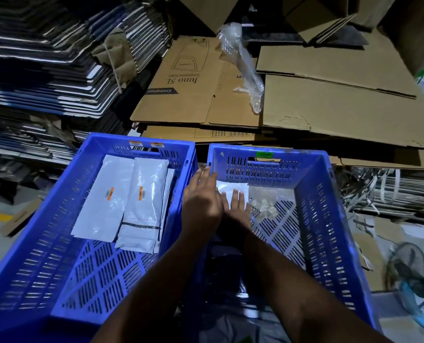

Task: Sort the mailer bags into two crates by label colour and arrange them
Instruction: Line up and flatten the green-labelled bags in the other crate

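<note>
Inside the right blue crate (312,219), near its far-left corner, a white mailer bag (232,188) is pressed flat by both hands. Left hand (202,201) is laid over the crate's left wall, fingers straight, tips on the bag's edge. Right hand (235,206) is spread flat on the bag, fingers extended; nothing is gripped. A clear packet (264,203) of small pale pieces is seen just beside the bag. A green label (265,155) is stuck on that crate's far rim. Left blue crate (45,243) is loaded with white mailer bags (141,194) bearing orange labels (140,193), stacked at the far end. Flattened cardboard (330,102) is piled beyond.
</note>
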Available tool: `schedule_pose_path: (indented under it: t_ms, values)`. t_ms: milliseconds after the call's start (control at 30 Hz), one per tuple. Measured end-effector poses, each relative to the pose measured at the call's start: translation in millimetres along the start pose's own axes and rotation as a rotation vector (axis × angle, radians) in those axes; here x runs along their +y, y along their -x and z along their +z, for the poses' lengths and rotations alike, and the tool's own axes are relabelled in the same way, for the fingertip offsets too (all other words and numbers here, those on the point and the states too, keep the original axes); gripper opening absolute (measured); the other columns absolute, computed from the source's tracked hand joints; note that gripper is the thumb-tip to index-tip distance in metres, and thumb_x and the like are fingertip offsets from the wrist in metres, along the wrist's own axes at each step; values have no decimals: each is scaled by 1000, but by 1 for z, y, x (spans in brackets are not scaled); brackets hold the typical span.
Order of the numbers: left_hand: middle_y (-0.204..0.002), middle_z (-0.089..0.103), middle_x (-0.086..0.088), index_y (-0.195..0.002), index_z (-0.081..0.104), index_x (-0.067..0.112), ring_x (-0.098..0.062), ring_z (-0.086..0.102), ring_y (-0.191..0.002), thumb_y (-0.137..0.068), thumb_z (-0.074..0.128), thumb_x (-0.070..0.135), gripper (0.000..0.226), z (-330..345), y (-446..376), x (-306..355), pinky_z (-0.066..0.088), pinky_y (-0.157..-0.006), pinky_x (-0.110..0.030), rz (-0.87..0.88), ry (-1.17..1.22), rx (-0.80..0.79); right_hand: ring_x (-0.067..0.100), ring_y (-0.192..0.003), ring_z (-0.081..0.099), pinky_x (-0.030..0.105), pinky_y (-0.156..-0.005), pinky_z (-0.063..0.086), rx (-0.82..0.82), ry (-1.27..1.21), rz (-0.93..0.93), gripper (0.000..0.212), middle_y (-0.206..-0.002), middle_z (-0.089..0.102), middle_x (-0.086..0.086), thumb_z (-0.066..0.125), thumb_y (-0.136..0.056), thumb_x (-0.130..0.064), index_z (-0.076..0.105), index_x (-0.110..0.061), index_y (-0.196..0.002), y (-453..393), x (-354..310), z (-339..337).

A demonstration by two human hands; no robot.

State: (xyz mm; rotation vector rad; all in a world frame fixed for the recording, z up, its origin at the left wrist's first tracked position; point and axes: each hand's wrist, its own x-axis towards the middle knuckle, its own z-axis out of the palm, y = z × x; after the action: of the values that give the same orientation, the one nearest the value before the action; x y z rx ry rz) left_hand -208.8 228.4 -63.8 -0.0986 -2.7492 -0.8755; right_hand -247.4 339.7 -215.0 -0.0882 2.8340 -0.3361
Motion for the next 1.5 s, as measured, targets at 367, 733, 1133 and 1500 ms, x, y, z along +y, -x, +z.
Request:
schedule_pose_path:
  t_ms: [367, 733, 1133, 1500]
  values:
    - [-162, 27, -6, -152, 36, 12, -22, 20, -150, -94, 42, 1, 59, 0, -7, 3, 15, -121, -31, -20, -93, -75, 34, -153, -5, 63, -117, 2, -13, -91, -12, 67, -166, -7, 16, 29, -103, -45, -1, -25, -159, 31, -2, -58]
    - [-154, 40, -13, -145, 46, 6, -26, 33, -144, -95, 47, 7, 50, -3, 3, 4, 25, -119, -35, 54, -154, -50, 14, -81, 63, 25, -74, 45, -446, -103, -246, 14, -88, 73, 0, 73, -84, -30, 72, -19, -91, 181, 37, -124]
    - [-149, 49, -12, -140, 53, 7, -24, 40, -139, -96, 46, 10, 45, -2, 3, -1, 30, -117, -33, 66, -150, -31, 11, -75, 66, 30, -75, 53, -507, -87, -264, 31, -77, 69, -10, 90, -64, -35, 72, -25, -88, 229, 42, -107]
    - [-147, 50, -12, -140, 53, 7, -24, 41, -139, -96, 45, 11, 44, -3, 2, -1, 32, -117, -35, 54, -135, -32, 8, -83, 69, 27, -78, 51, -607, 47, -318, 31, -87, 76, -8, 87, -67, -37, 77, -21, -91, 246, 37, -116]
